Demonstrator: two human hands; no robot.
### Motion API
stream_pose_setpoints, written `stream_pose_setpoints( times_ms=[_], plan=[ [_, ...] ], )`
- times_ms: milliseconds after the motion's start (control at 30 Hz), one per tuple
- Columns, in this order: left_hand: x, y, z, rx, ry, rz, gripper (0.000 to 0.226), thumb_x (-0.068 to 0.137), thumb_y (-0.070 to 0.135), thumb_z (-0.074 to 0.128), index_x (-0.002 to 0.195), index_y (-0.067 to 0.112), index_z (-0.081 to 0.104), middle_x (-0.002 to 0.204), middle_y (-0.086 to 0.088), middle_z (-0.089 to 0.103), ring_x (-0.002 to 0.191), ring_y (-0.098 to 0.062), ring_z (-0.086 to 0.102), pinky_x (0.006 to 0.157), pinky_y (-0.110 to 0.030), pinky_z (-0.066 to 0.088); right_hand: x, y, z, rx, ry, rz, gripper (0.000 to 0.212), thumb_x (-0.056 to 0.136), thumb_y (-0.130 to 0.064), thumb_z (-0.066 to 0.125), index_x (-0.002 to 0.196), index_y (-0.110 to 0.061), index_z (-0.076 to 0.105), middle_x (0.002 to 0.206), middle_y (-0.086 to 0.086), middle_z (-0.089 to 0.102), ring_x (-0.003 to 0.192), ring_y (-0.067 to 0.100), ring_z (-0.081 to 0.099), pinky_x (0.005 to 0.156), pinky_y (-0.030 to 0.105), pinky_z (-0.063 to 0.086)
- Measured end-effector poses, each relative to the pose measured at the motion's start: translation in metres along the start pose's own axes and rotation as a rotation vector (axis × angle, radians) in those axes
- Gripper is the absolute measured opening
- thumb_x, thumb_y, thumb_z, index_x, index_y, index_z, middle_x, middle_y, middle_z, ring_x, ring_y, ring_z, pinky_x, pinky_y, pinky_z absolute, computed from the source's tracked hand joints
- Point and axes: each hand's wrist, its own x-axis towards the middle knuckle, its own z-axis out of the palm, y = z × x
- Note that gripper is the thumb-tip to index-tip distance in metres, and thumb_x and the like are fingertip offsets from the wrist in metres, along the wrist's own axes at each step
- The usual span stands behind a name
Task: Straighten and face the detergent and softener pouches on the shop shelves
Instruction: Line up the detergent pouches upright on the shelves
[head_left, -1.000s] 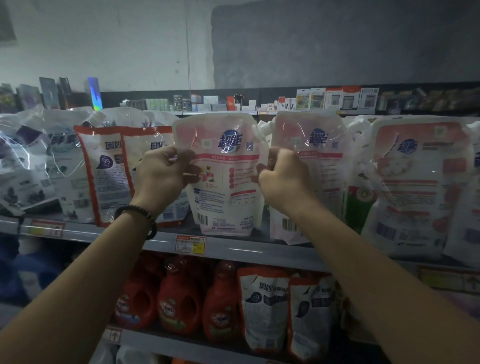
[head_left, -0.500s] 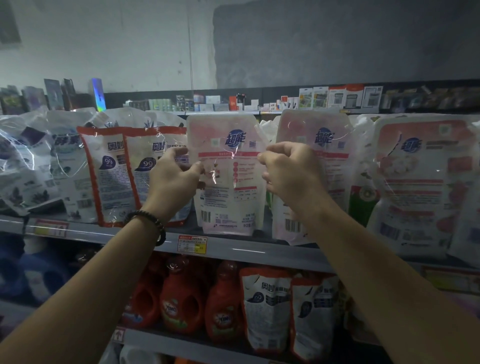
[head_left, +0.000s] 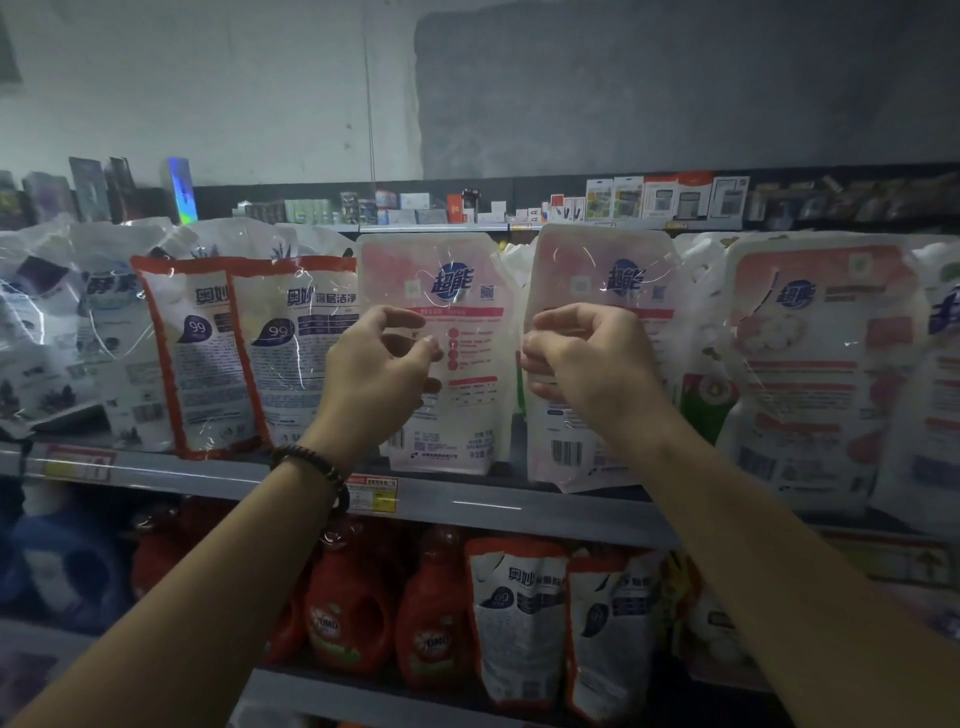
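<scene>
The left hand (head_left: 379, 364) hangs in front of the left edge of a pink-and-white pouch (head_left: 462, 415). Its thumb and fingers are loosely curled with a gap between them and nothing pinched. A dark beaded bracelet (head_left: 311, 462) circles that wrist. The right hand (head_left: 587, 358) is curled over the gap between this pouch and a second pink pouch (head_left: 613, 260) just to its right; whether its fingertips pinch an edge cannot be told.

Both pouches stand upright, printed faces out, at the front of a grey metal shelf (head_left: 493, 506) with a yellow-and-red price label (head_left: 371, 493) on its lip. To the left stand two red-trimmed white pouches (head_left: 208, 364), then slumped white-and-purple ones (head_left: 104, 322). A larger pink pouch (head_left: 821, 374) stands to the right.

On the shelf below are red detergent bottles (head_left: 348, 618) and more red-trimmed pouches (head_left: 519, 623). Beyond the top, a far rack holds small boxed goods (head_left: 670, 197) against a dim, patchy grey wall (head_left: 623, 78).
</scene>
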Motion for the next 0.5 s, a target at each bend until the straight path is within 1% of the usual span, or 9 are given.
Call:
stream_pose_setpoints(
  times_ms=[33, 67, 133, 200, 267, 333, 400, 500],
  plan=[
    [-0.002, 0.003, 0.005, -0.005, -0.012, 0.007, 0.019, 0.103, 0.017, 0.068, 0.122, 0.017, 0.063, 0.098, -0.004, 0.08, 0.077, -0.021, 0.081, 0.067, -0.036, 0.065, -0.001, 0.001, -0.004, -0.019, 0.005, -0.006, 0.013, 0.085, -0.023, 0.08, 0.098, -0.023, 0.075, 0.096, 0.0, 0.08, 0.09, 0.021, 0.079, 0.081, 0.047, 0.067],
    [-0.004, 0.007, 0.01, -0.012, -0.023, 0.015, 0.018, 0.103, 0.017, 0.069, 0.12, 0.017, 0.063, 0.098, -0.004, 0.08, 0.077, -0.021, 0.081, 0.067, -0.037, 0.065, -0.001, 0.002, -0.009, -0.04, 0.011, -0.012, 0.017, 0.082, -0.026, 0.081, 0.099, -0.024, 0.075, 0.098, -0.001, 0.079, 0.092, 0.021, 0.079, 0.081, 0.046, 0.066],
    [-0.008, 0.015, 0.022, -0.034, -0.038, 0.039, 0.015, 0.103, 0.017, 0.069, 0.117, 0.017, 0.064, 0.097, -0.006, 0.079, 0.075, -0.023, 0.08, 0.07, -0.045, 0.067, -0.003, 0.005, -0.02, -0.06, 0.024, -0.025, 0.022, 0.078, -0.032, 0.081, 0.098, -0.026, 0.076, 0.099, -0.002, 0.079, 0.094, 0.021, 0.078, 0.081, 0.046, 0.066],
    [-0.012, 0.023, 0.034, -0.038, -0.052, 0.066, 0.011, 0.102, 0.017, 0.069, 0.112, 0.017, 0.065, 0.096, -0.006, 0.079, 0.073, -0.024, 0.08, 0.072, -0.051, 0.067, -0.004, 0.007, -0.034, -0.078, 0.045, -0.039, 0.022, 0.078, -0.035, 0.082, 0.098, -0.027, 0.076, 0.097, -0.003, 0.08, 0.094, 0.02, 0.078, 0.08, 0.045, 0.066],
    [-0.015, 0.031, 0.048, -0.035, -0.067, 0.096, 0.007, 0.102, 0.018, 0.07, 0.106, 0.017, 0.064, 0.093, -0.006, 0.078, 0.072, -0.024, 0.08, 0.072, -0.054, 0.067, -0.005, 0.009, -0.05, -0.105, 0.075, -0.059, 0.016, 0.085, -0.031, 0.083, 0.098, -0.027, 0.075, 0.096, -0.003, 0.08, 0.093, 0.017, 0.078, 0.08, 0.044, 0.066],
    [-0.02, 0.038, 0.063, -0.005, -0.067, 0.144, 0.01, 0.101, 0.021, 0.072, 0.099, 0.017, 0.063, 0.093, -0.005, 0.077, 0.07, -0.021, 0.079, 0.069, -0.053, 0.067, -0.007, 0.01, -0.064, -0.124, 0.105, -0.071, 0.011, 0.089, -0.028, 0.083, 0.098, -0.027, 0.075, 0.094, -0.004, 0.08, 0.091, 0.015, 0.078, 0.08, 0.044, 0.066],
    [-0.025, 0.045, 0.078, 0.051, -0.068, 0.222, 0.013, 0.101, 0.027, 0.072, 0.095, 0.021, 0.062, 0.093, -0.002, 0.076, 0.069, -0.017, 0.079, 0.065, -0.049, 0.066, -0.01, 0.01, -0.078, -0.121, 0.13, -0.07, 0.009, 0.09, -0.026, 0.082, 0.096, -0.026, 0.075, 0.091, -0.003, 0.08, 0.088, 0.014, 0.078, 0.08, 0.044, 0.067],
    [-0.033, 0.056, 0.1, 0.058, -0.089, 0.286, 0.015, 0.1, 0.035, 0.072, 0.093, 0.025, 0.063, 0.093, 0.0, 0.076, 0.07, -0.017, 0.078, 0.064, -0.048, 0.066, -0.014, 0.009, -0.1, -0.142, 0.162, -0.075, 0.008, 0.092, -0.024, 0.081, 0.096, -0.025, 0.074, 0.089, -0.003, 0.08, 0.083, 0.011, 0.078, 0.078, 0.04, 0.067]
  ],
)
